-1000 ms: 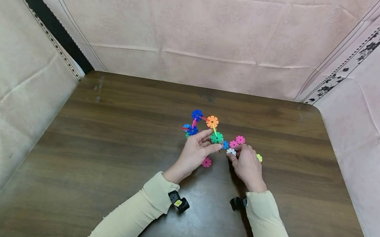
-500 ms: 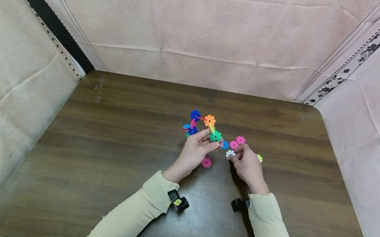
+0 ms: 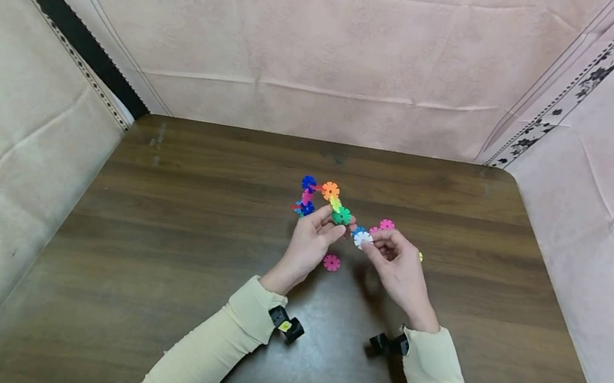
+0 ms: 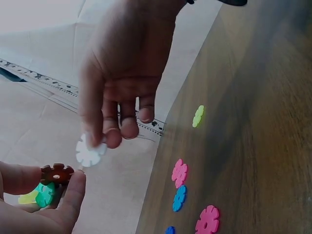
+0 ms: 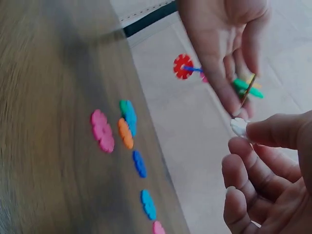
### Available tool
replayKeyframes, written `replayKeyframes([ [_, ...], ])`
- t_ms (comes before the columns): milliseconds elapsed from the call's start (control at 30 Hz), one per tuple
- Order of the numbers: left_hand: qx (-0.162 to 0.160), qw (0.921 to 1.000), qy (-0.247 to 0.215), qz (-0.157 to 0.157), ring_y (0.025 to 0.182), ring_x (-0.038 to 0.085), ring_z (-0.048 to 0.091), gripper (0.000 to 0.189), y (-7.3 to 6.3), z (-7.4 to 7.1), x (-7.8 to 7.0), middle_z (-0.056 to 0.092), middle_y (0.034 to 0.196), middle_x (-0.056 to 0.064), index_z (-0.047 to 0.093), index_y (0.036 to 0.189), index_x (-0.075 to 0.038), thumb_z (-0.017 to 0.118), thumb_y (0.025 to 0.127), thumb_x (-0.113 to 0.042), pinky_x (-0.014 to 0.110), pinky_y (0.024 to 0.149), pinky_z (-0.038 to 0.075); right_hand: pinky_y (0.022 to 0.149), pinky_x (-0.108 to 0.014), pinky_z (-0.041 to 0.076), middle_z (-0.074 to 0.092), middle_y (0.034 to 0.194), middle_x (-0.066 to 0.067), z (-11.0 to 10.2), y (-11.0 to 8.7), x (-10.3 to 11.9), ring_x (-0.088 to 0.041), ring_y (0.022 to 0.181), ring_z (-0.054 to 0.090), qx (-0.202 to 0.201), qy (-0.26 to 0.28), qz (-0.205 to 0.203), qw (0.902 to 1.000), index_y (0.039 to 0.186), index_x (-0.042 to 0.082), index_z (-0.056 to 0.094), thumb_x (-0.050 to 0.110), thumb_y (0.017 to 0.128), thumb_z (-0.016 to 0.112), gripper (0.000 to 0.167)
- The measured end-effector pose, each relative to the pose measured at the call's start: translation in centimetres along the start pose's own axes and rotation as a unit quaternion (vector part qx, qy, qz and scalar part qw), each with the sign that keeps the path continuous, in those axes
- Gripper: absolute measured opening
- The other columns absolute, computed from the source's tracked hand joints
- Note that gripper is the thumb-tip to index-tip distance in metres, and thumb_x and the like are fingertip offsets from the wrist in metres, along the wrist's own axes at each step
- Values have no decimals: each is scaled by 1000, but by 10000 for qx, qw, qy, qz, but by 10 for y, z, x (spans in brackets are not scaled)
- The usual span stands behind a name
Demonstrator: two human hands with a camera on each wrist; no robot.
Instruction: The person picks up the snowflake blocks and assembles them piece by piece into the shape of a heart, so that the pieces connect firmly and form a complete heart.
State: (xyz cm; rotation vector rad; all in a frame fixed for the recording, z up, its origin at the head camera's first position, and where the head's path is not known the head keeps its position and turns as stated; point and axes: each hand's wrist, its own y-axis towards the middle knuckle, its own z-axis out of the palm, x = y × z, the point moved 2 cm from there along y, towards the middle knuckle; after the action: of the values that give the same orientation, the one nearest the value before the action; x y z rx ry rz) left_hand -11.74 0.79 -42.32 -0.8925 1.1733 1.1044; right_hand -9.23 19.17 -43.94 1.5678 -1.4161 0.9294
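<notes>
My left hand point(image 3: 307, 242) pinches a brown notched snowflake disc point(image 4: 56, 174) between thumb and finger. It is part of a linked chain: a green disc point(image 3: 341, 216), a yellow disc point(image 3: 335, 204), an orange disc point(image 3: 330, 191), then a dark blue disc point(image 3: 309, 183) and more. In the right wrist view a red disc point(image 5: 183, 66) belongs to the chain's far part. My right hand point(image 3: 403, 272) pinches a white notched disc point(image 3: 362, 239) by its edge. The white disc is close beside the brown one; whether they touch I cannot tell. Both hands are raised above the table.
Loose discs lie on the wooden table point(image 3: 184, 266): a pink disc point(image 3: 332, 262) in front of the left hand, a yellow-green disc point(image 4: 198, 116), a blue disc point(image 4: 179, 198), an orange disc point(image 5: 125, 133) and several others. Patterned cloth point(image 3: 328, 44) hangs behind and at the sides.
My right hand has lifted the white disc from the tabletop and brought it left toward the left hand. The left hand and its chain have shifted slightly left.
</notes>
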Motion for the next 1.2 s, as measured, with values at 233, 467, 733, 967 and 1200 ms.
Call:
replayKeyframes([
  [233, -157, 9998, 42, 76, 106, 20, 65, 23, 0, -1, 0, 69, 112, 9, 62, 119, -3, 55, 98, -2, 32, 96, 49, 63, -25, 49, 66, 89, -8, 6, -6, 7, -25, 77, 58, 56, 350, -86, 9993, 107, 8, 63, 19, 88, 74, 25],
  [467, -72, 9999, 10, 78, 110, 21, 64, 25, -1, -1, 1, 67, 116, 13, 60, 122, 1, 55, 98, -3, 34, 100, 47, 63, -24, 49, 65, 87, -5, 11, -8, 9, -21, 76, 59, -82, 448, -196, 9988, 103, 11, 64, 24, 88, 74, 23],
  [733, 1, 9998, -154, 139, 115, 24, 61, 24, -3, -2, 5, 66, 119, 15, 60, 121, 0, 54, 99, -6, 37, 103, 44, 64, -24, 50, 64, 89, -7, 16, -12, 8, -21, 77, 59, -275, 599, -241, 9975, 104, 9, 63, 24, 87, 75, 25],
  [967, -41, 9995, -183, 262, 110, 24, 63, 23, -4, -3, 7, 68, 115, 11, 61, 121, -3, 55, 98, -8, 37, 101, 45, 64, -24, 50, 64, 89, -8, 19, -14, 7, -21, 77, 59, -355, 700, -366, 9962, 104, 7, 64, 21, 88, 74, 23],
  [1200, -1, 9996, -181, 206, 111, 21, 63, 24, -6, -4, 11, 68, 115, 10, 61, 122, -5, 55, 99, -9, 35, 100, 47, 63, -24, 49, 63, 90, -7, 21, -14, 4, -22, 77, 57, -461, 734, -303, 9958, 104, 8, 64, 23, 89, 73, 24],
])
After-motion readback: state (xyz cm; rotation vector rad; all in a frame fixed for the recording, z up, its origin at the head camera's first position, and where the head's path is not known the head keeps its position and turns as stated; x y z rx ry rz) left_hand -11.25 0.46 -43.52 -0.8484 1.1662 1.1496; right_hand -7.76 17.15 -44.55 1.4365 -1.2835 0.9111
